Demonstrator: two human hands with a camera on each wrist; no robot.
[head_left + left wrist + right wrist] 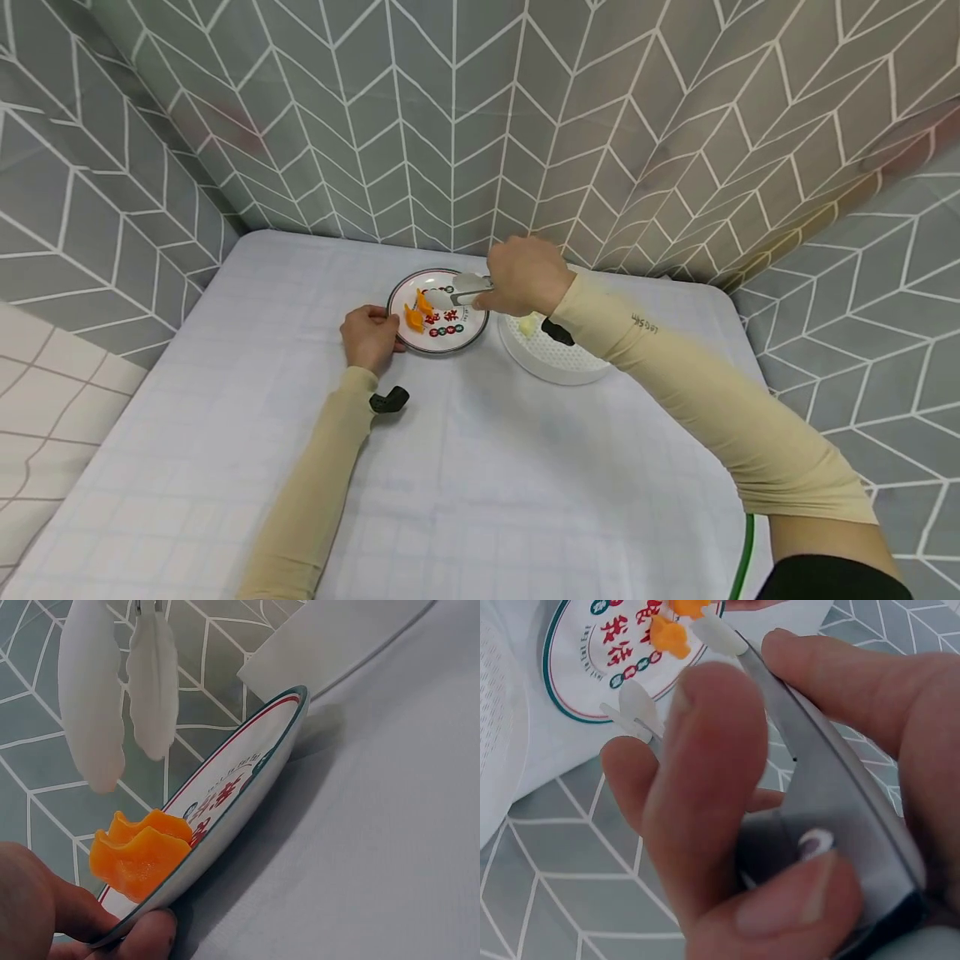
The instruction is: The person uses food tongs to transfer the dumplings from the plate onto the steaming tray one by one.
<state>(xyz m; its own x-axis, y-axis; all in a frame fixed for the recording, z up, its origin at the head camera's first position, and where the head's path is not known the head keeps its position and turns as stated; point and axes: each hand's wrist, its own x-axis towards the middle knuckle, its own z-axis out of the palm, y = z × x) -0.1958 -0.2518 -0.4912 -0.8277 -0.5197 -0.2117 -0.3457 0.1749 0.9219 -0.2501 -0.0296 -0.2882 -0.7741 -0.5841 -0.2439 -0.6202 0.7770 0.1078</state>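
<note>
My left hand (369,335) pinches the left rim of a round white plate (475,326) with a dark edge and printed red characters. Two orange, wavy-edged, dumpling-like pieces (142,855) lie on its left side. My right hand (527,273) grips metal tongs (829,787) with white tips. Those tips hang spread apart over the plate, nothing between them, as the left wrist view shows. Just right of the plate stands a round white tray (558,373) with a perforated base, partly hidden under my right arm. A pale yellow piece (528,325) lies in it.
A white cloth (465,483) covers the table. Close behind the plate and tray hangs a grey curtain (420,125) with a white chevron pattern, and more of it borders both sides. A green cord (742,557) runs near my right elbow.
</note>
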